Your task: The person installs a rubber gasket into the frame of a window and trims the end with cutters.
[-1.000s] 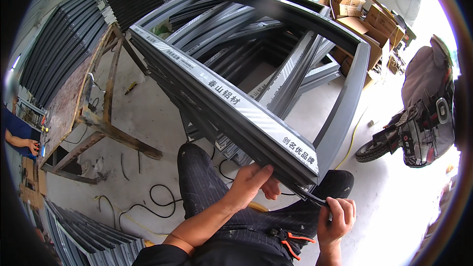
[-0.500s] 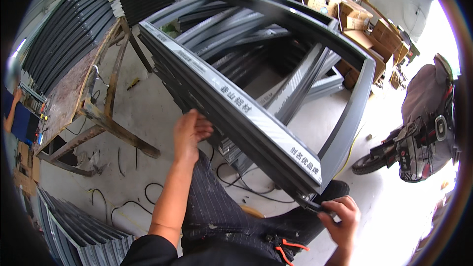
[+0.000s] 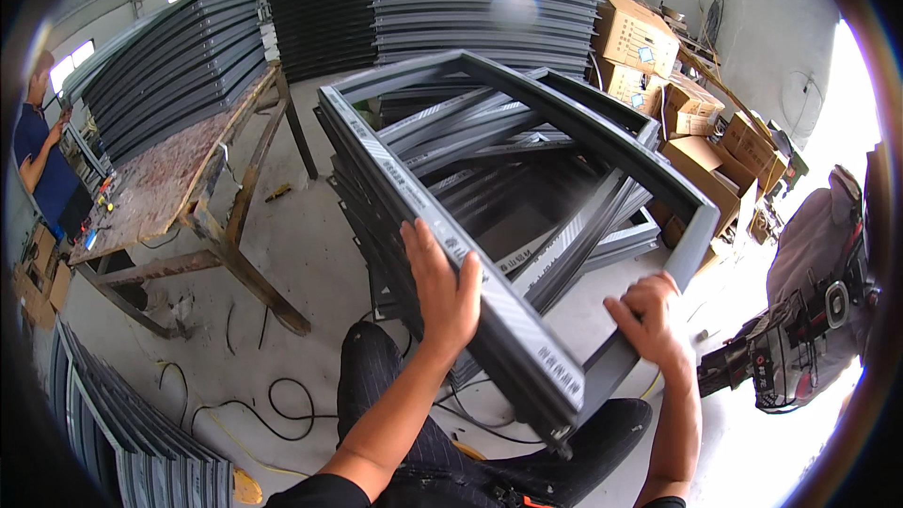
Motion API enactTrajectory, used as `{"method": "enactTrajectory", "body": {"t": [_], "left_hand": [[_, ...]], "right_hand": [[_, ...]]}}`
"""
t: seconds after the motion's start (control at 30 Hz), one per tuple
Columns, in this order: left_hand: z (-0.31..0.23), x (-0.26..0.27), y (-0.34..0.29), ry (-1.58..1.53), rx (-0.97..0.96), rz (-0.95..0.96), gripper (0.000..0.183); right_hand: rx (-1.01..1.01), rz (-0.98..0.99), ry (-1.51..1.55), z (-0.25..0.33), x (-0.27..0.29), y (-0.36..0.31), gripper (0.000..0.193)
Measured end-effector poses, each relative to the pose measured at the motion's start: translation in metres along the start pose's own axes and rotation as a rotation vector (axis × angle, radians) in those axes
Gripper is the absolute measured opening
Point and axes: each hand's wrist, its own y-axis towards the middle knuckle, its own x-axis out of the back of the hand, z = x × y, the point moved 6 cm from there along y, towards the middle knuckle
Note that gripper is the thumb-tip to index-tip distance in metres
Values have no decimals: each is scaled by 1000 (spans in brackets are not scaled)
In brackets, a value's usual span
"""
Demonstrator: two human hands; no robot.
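A dark grey metal frame [image 3: 527, 320] with printed protective film lies tilted on top of a stack of similar frames in front of me. My left hand [image 3: 440, 296] rests against its left long bar, with fingers stretched out and thumb apart. On the right, my right hand [image 3: 652, 315] has its fingers closed around the frame's short near bar. A small dark fitting [image 3: 562, 440] sticks out below the frame's near corner, above my knee. More frames [image 3: 574, 245] lie crosswise under the top one, partly hidden by it.
A worn wooden workbench [image 3: 169, 183] carrying stacked frames [image 3: 188, 56] stands left, with a person [image 3: 42, 150] beyond it. Cardboard boxes [image 3: 635, 33] are piled back right; a covered scooter [image 3: 809, 273] stands right. Cables [image 3: 292, 414] cross the floor. Frames [image 3: 141, 423] lean lower left.
My right hand has left a dark handle-like piece at the near corner and now grips the frame's short bar. My left hand has moved right onto the frame. The view has tilted up.
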Motion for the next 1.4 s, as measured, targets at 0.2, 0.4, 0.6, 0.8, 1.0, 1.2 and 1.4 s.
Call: {"method": "enactTrajectory", "body": {"t": [0.2,0.4,0.6,0.8,1.0,1.2,1.4], "left_hand": [[49,17,32,-181,-234,110,58],[102,1,108,-443,-93,226,52],[85,72,-20,-414,210,48,43],[97,88,-176,-955,724,340,34],[52,107,-171,-959,604,522,21],[36,127,-163,-700,620,270,21],[20,138,-139,-134,207,217,14]], "right_hand": [[-89,-104,-23,72,-6,-18,35],[-111,-192,-81,104,-34,21,38],[-62,-324,125,119,-28,-5,32],[-67,127,302,137,-76,-148,26],[-392,643,249,140,-125,-257,39],[-153,678,-18,147,-150,-260,34],[-221,654,147,122,-165,-265,38]]}}
